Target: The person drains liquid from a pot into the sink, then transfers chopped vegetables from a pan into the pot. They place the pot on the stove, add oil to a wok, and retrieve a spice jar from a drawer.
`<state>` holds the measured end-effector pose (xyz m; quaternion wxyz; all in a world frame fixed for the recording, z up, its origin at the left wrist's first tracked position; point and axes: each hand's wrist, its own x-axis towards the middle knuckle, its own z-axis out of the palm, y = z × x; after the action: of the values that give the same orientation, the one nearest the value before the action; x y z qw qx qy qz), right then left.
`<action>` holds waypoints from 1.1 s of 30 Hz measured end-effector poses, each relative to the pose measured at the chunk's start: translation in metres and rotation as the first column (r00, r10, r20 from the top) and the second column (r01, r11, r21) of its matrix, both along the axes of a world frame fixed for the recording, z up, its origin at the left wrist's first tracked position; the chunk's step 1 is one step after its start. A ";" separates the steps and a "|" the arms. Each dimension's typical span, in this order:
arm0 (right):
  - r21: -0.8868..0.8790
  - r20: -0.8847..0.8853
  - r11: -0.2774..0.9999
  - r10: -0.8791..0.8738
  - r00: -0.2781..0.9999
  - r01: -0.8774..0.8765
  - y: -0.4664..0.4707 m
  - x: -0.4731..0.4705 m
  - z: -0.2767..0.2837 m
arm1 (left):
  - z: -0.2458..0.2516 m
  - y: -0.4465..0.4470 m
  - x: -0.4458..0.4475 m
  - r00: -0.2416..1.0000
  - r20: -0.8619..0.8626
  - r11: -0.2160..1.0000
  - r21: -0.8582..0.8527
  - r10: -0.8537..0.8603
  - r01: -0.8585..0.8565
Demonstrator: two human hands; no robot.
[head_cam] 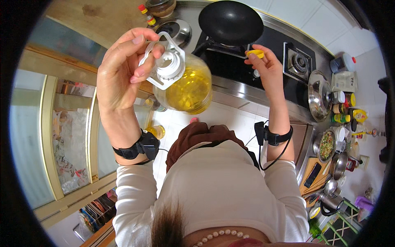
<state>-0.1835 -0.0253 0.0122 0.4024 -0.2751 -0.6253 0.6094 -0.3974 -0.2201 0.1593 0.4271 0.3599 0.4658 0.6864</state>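
Note:
My left hand grips the white plastic handle of a clear jug of yellow cooking oil. The jug's white neck is uncapped and faces up toward me. Between the fingertips of my right hand is a yellow screw cap, held apart from the jug over the front of the black gas cooktop. Beyond both hands a black wok sits on the left burner. Nothing shows inside the wok from this angle.
Right of the wok is a bare burner. A glass lid lies by the cooktop's right edge, near several condiment jars. A steel bowl of chopped food stands beside a wooden cutting board. Another oil bottle is on the floor.

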 end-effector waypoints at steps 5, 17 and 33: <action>-0.036 0.096 0.990 0.136 0.986 -0.133 -0.014 -0.040 -0.020 | -0.010 -0.016 -0.037 0.994 -0.058 0.992 -0.072 0.095 -0.099; -0.109 0.530 0.994 0.072 0.845 -0.017 -0.021 -0.087 -0.090 | -0.041 -0.002 -0.139 0.996 0.063 0.998 -0.031 0.061 -0.059; 0.191 0.638 0.961 -0.276 0.719 0.200 -0.005 -0.096 -0.187 | -0.091 0.032 -0.175 0.890 -0.160 0.889 -0.108 0.426 -0.445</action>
<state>-0.2797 -0.0305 -0.1748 0.2456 -0.5277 -0.7181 0.3815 -0.5725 -0.1879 0.0688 0.2548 0.2595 0.6095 0.7044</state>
